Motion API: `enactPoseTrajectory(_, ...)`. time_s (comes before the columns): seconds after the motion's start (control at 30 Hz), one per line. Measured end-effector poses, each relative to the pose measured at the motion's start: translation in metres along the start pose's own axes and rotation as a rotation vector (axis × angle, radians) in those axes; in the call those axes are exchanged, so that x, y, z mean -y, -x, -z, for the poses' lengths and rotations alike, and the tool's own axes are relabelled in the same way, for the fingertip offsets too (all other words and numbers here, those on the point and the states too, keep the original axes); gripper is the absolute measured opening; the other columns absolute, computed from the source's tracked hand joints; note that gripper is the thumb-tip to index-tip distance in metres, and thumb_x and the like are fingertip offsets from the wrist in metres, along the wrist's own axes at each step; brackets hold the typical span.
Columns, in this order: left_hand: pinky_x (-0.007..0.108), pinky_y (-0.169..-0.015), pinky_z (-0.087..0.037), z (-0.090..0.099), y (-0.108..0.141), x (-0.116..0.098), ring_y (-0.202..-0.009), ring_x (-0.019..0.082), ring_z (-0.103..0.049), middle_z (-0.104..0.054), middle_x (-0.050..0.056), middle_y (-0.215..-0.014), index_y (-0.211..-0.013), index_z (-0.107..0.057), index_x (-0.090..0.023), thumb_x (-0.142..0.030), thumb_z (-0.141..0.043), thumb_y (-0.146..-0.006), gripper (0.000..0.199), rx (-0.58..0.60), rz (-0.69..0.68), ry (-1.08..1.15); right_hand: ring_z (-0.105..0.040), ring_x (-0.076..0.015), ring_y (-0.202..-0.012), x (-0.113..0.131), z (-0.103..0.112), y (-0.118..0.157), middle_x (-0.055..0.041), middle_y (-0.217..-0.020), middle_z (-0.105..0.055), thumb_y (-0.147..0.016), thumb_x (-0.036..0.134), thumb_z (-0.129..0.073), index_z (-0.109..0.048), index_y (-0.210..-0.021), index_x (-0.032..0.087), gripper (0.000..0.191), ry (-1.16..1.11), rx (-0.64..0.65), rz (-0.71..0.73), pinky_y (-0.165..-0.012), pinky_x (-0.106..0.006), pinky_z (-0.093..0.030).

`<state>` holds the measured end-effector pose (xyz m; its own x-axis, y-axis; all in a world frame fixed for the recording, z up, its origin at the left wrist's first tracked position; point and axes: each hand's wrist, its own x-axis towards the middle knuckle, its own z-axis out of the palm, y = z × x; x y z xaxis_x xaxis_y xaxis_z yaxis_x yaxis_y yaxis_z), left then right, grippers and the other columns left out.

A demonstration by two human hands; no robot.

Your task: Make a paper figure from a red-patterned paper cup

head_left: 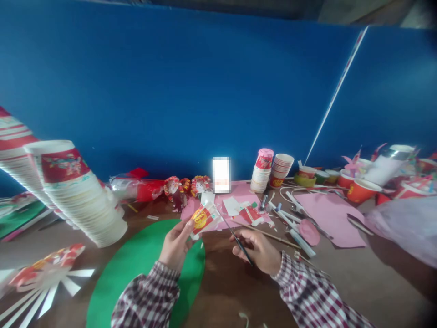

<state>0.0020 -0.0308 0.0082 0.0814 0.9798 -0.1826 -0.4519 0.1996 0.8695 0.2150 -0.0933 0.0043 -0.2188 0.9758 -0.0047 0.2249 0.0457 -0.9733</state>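
My left hand [178,245] pinches a piece of printed paper cup [205,219], red and white with a yellow emblem, above the edge of a round green sheet [146,273]. In my right hand [257,250] is a slim dark tool [241,247] with a thin blade. Its tip points up and left, close to the right edge of the cup piece. Whether it is a pair of scissors or a knife I cannot tell, and whether the tip touches the paper is unclear. Both hands are above the brown table [221,291].
Tall stacks of paper cups [82,196] lean at left, beside a cup cut into strips [51,291]. More cup stacks [261,175] stand at the back. Pink sheets [327,214], paper scraps [252,214], markers [290,223] and painted cups [363,190] crowd the right.
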Motion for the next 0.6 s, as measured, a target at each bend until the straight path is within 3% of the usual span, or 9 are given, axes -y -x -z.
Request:
enactPoseTrajectory(0.17, 0.029, -0.06, -0.055, -0.004, 0.0036, -0.0012, -0.075, 0.021, -0.065, -0.068, 0.012, -0.086, -0.096, -0.059, -0.009, -0.03, -0.072, -0.062, 0.042, 0.049, 0.033, -0.009, -0.041, -0.0063, -0.048, -0.0024, 0.0013, -0.0004, 0.0034, -0.059, -0.047, -0.072, 0.037, -0.064, -0.057, -0.096, 0.015, 0.033, 0.007, 0.026, -0.012, -0.043, -0.017, -0.034)
enactPoseTrajectory(0.33, 0.027, -0.055, -0.054, -0.0084, 0.007, 0.0001, -0.066, 0.019, -0.065, -0.068, 0.012, -0.085, -0.097, -0.06, -0.009, -0.033, -0.072, -0.06, 0.045, 0.024, 0.068, -0.072, -0.042, -0.0059, -0.047, -0.0022, 0.0006, -0.0007, 0.0038, -0.057, -0.048, -0.072, 0.037, -0.064, -0.056, -0.097, 0.014, 0.035, -0.029, 0.023, -0.02, -0.042, -0.016, -0.035)
enactPoseTrajectory(0.6, 0.028, -0.055, -0.054, -0.0097, 0.0074, 0.0074, -0.071, 0.02, -0.064, -0.068, 0.011, -0.086, -0.092, -0.063, -0.009, -0.035, -0.072, -0.058, 0.044, 0.021, 0.07, -0.084, -0.043, -0.0062, -0.046, -0.0005, 0.0002, -0.0003, 0.0031, -0.058, -0.051, -0.07, 0.039, -0.065, -0.056, -0.098, 0.014, 0.039, -0.09, 0.015, -0.031, -0.043, -0.017, -0.037)
